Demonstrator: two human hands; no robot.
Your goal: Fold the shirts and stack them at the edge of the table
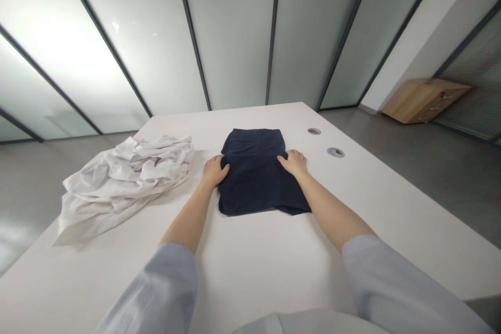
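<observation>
A navy blue garment (254,182) lies folded into a rough rectangle on the white table, with a crease across its upper part. Its exact kind does not show. My left hand (215,169) holds its left edge, thumb on top of the cloth and fingers along the side. At the opposite edge, my right hand (294,162) grips in the same way, with the thumb pointing inward over the fabric. The lower right corner of the garment sticks out unevenly beneath my right forearm.
A crumpled heap of white cloth (133,177) lies on the left of the table (266,266). Two round cable grommets (313,131) are set in the tabletop at the right. Beyond stand frosted glass panels (230,31) and a wooden cabinet (415,99) on the floor.
</observation>
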